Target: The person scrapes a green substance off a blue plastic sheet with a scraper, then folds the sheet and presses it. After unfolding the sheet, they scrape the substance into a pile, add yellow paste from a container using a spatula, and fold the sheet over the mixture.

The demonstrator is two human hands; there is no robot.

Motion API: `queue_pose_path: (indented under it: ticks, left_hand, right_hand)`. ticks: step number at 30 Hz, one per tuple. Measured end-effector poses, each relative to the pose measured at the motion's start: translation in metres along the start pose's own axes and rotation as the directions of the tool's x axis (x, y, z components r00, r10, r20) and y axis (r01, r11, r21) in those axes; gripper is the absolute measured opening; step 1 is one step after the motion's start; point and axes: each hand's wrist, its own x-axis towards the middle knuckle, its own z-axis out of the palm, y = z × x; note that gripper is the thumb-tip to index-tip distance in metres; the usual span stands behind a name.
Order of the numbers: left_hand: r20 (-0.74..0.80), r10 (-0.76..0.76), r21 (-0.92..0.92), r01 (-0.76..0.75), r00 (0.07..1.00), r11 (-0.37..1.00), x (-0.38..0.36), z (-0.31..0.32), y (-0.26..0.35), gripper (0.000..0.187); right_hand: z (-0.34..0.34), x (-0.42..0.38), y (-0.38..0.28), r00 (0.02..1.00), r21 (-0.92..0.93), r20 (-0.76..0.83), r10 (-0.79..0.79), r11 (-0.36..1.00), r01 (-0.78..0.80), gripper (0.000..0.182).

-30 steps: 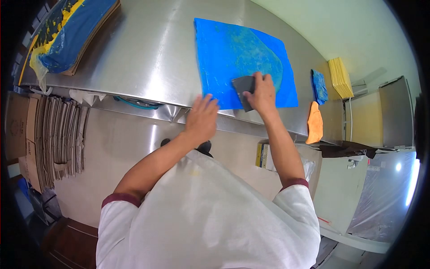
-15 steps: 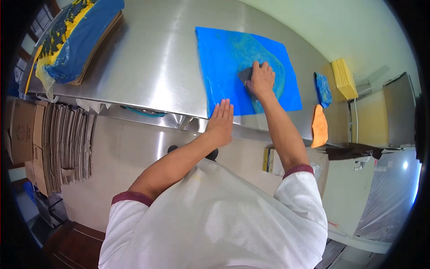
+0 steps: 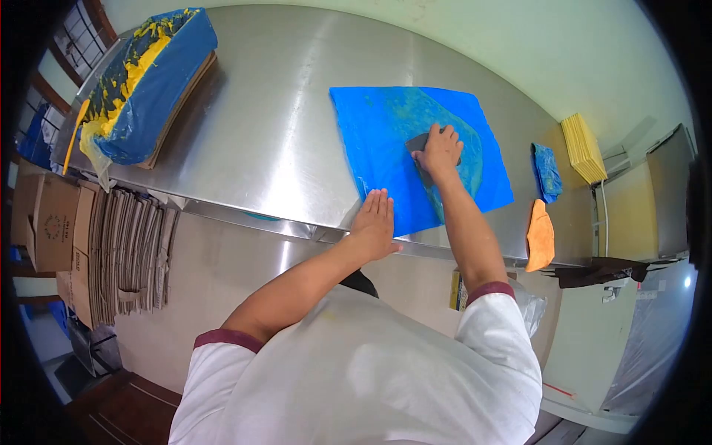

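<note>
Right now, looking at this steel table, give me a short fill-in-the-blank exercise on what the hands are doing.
1. The right hand presses a dark scraper onto the ____ plastic sheet.
2. The left hand lies ____ on the sheet's near edge.
3. An ____ cloth hangs over the table edge at the right.

Missing words: blue; flat; orange

brushed, glossy steel table, with a thin, shiny blue plastic sheet smeared yellowish at its 2 o'clock, a matt dark scraper, soft orange cloth, and dull corrugated cardboard at 9 o'clock.
</note>
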Motion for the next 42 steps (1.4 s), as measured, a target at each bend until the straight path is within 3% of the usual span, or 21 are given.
queue_pose_path:
  ticks: [2,5,6,8,10,13,18,24,28,30,33,36,42]
  left_hand:
    - [0.034,-0.002,0.016,0.002,0.999,1.000,0.001,-0.006,0.003,0.102]
    - [0.107,0.191,-0.128,-0.177,0.976,0.976,0.006,-0.014,0.021,0.097]
    - [0.025,0.283,-0.388,-0.252,0.959,0.887,0.011,-0.006,0.023,0.090]
    - [-0.140,0.243,-0.329,-0.277,0.960,0.903,0.016,-0.001,0.022,0.085]
    - [-0.247,0.183,-0.248,-0.244,0.952,0.937,0.021,-0.001,0.009,0.077]
    - [-0.269,0.051,-0.180,-0.102,0.962,0.978,0.020,0.000,-0.020,0.077]
    - [-0.185,0.011,-0.063,-0.023,0.983,0.998,0.022,0.008,-0.011,0.080]
    - [-0.177,-0.011,-0.103,-0.008,0.984,0.995,0.025,0.007,-0.006,0.080]
    - [-0.226,0.054,-0.193,-0.099,0.973,0.976,0.029,0.009,-0.006,0.074]
    - [-0.304,-0.017,-0.230,-0.056,0.953,0.972,0.021,0.000,-0.010,0.067]
    - [-0.394,-0.114,-0.239,0.018,0.912,0.971,0.009,0.009,-0.022,0.058]
    - [-0.446,-0.159,-0.265,0.039,0.881,0.963,0.010,0.018,-0.021,0.050]
    - [-0.419,-0.173,-0.235,0.078,0.891,0.969,0.018,0.014,-0.020,0.041]
  right_hand:
    - [0.000,0.007,0.009,1.000,-0.007,-0.002,-0.020,1.000,0.020,0.069]
    - [-0.002,0.006,0.035,0.996,0.036,0.066,-0.059,0.998,0.057,0.066]
    - [-0.009,0.004,0.038,0.995,0.071,0.089,-0.052,0.996,0.046,0.066]
    - [-0.033,-0.002,0.044,0.989,0.137,0.146,-0.022,0.991,0.002,0.065]
    - [-0.045,-0.008,0.039,0.983,0.188,0.115,-0.144,0.975,0.121,0.065]
    - [-0.046,-0.019,0.013,0.950,0.215,0.106,-0.294,0.940,0.266,0.063]
    - [-0.028,-0.025,-0.028,0.893,0.171,0.093,-0.440,0.891,0.421,0.064]
    - [-0.001,0.017,-0.005,0.954,0.057,-0.059,-0.294,0.953,0.297,0.063]
    - [-0.012,0.016,-0.001,0.943,0.091,0.010,-0.334,0.939,0.332,0.062]
    - [-0.026,0.001,-0.003,0.926,0.181,0.067,-0.371,0.917,0.355,0.062]
    - [-0.036,-0.024,-0.017,0.863,0.207,0.099,-0.496,0.858,0.469,0.061]
    - [-0.023,-0.033,-0.032,0.852,0.171,0.088,-0.516,0.851,0.497,0.060]
    - [-0.012,-0.010,-0.040,0.918,0.114,-0.017,-0.395,0.912,0.395,0.061]
